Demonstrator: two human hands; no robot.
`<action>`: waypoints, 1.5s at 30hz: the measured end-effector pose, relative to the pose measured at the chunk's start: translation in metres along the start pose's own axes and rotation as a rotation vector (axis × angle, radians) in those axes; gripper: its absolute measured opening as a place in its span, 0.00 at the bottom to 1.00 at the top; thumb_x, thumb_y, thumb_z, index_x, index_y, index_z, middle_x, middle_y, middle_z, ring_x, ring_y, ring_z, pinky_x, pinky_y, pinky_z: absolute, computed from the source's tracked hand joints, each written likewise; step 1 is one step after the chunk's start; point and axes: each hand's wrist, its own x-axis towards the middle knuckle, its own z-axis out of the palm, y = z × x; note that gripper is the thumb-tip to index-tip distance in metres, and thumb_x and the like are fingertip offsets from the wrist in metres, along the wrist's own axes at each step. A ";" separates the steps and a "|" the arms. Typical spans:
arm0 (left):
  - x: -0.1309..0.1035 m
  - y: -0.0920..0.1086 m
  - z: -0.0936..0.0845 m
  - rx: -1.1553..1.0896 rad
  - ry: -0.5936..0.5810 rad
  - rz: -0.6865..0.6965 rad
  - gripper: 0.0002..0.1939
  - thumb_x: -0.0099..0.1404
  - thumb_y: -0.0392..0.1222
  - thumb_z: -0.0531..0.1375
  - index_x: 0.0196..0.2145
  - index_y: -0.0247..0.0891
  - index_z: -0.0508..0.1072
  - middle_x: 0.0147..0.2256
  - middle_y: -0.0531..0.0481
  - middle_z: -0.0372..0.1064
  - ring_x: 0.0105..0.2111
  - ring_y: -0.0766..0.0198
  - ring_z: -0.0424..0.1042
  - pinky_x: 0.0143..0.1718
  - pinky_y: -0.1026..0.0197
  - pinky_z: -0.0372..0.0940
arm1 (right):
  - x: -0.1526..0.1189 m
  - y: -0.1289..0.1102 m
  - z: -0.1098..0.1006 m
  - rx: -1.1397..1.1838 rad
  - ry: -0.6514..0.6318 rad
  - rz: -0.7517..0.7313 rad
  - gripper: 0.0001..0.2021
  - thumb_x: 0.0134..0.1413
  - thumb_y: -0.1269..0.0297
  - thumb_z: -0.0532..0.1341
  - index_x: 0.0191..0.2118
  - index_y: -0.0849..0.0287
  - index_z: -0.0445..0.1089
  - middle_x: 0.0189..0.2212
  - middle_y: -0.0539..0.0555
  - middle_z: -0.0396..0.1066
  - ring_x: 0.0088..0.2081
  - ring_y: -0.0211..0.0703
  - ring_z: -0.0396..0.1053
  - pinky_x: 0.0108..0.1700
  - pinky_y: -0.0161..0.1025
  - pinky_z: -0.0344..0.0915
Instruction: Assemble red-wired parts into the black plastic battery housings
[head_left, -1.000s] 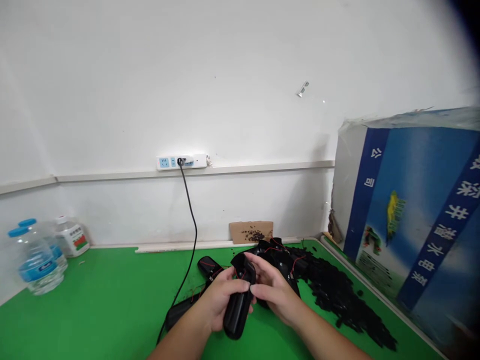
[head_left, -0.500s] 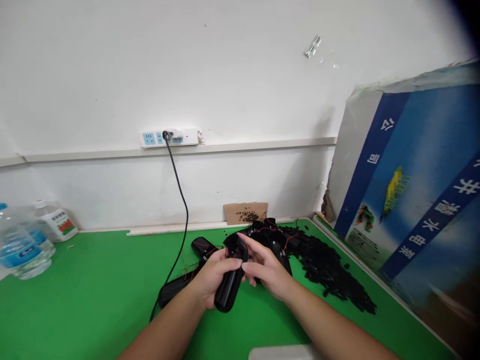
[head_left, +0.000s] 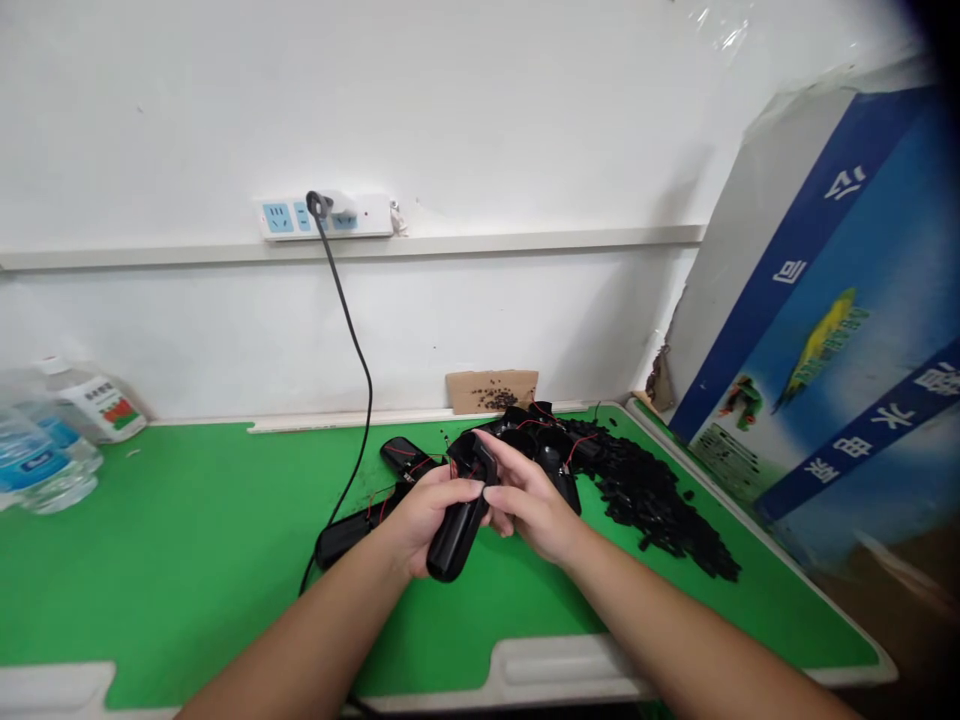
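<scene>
A glossy black plastic housing [head_left: 455, 540] with a rounded lower end is held between both hands above the green table. My left hand [head_left: 429, 515] wraps its left side, thumb lying across the front. On the other side my right hand [head_left: 529, 505] grips the upper part, with its thumb tip close to the left one and its index finger stretched along the upper edge. Thin red wire shows at the open top. More black housings with red wires lie behind the hands, and another housing [head_left: 341, 540] is left of my left wrist.
A heap of small black plastic pieces [head_left: 660, 505] spreads over the right of the green table [head_left: 210, 530]. Tiny dark parts lie on cardboard [head_left: 459, 392] by the wall. A black cable [head_left: 367, 380] hangs from the power strip [head_left: 379, 215]. Bottles [head_left: 97, 405] stand left; a large box [head_left: 795, 330] leans right.
My view has tilted down, bringing the table's near edge into sight. Both hands keep the same grip on the black housing, with little visible finger movement.
</scene>
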 end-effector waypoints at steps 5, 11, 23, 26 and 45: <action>0.000 0.000 0.002 -0.022 0.003 -0.005 0.19 0.45 0.41 0.70 0.33 0.32 0.69 0.20 0.52 0.68 0.18 0.71 0.63 0.23 0.67 0.60 | -0.001 0.000 0.003 0.010 0.038 -0.004 0.38 0.49 0.63 0.66 0.66 0.54 0.54 0.32 0.50 0.71 0.17 0.28 0.58 0.17 0.30 0.54; 0.003 -0.005 0.000 -0.052 -0.034 0.016 0.17 0.47 0.38 0.68 0.34 0.31 0.70 0.23 0.49 0.70 0.21 0.67 0.68 0.26 0.65 0.63 | -0.002 -0.001 0.004 0.083 0.076 0.015 0.36 0.45 0.67 0.66 0.62 0.53 0.59 0.35 0.50 0.72 0.15 0.26 0.57 0.16 0.30 0.54; 0.004 -0.010 -0.003 -0.016 -0.085 0.037 0.13 0.51 0.38 0.67 0.33 0.31 0.70 0.23 0.50 0.68 0.22 0.69 0.67 0.25 0.67 0.60 | -0.006 -0.011 0.007 0.260 0.045 0.085 0.37 0.44 0.71 0.65 0.62 0.52 0.59 0.33 0.48 0.72 0.12 0.23 0.53 0.10 0.27 0.55; 0.003 -0.010 0.001 0.059 -0.151 0.102 0.12 0.54 0.39 0.65 0.34 0.32 0.69 0.24 0.48 0.70 0.23 0.63 0.71 0.26 0.64 0.63 | -0.008 -0.010 0.005 0.267 0.014 0.043 0.36 0.44 0.71 0.66 0.62 0.49 0.61 0.39 0.50 0.73 0.14 0.24 0.55 0.12 0.28 0.59; 0.016 -0.020 -0.001 0.097 0.392 0.402 0.17 0.51 0.40 0.68 0.37 0.35 0.67 0.30 0.54 0.68 0.29 0.68 0.67 0.34 0.64 0.65 | -0.011 0.001 0.026 -0.384 0.423 -0.122 0.14 0.54 0.53 0.63 0.33 0.61 0.74 0.24 0.50 0.66 0.19 0.31 0.57 0.18 0.31 0.57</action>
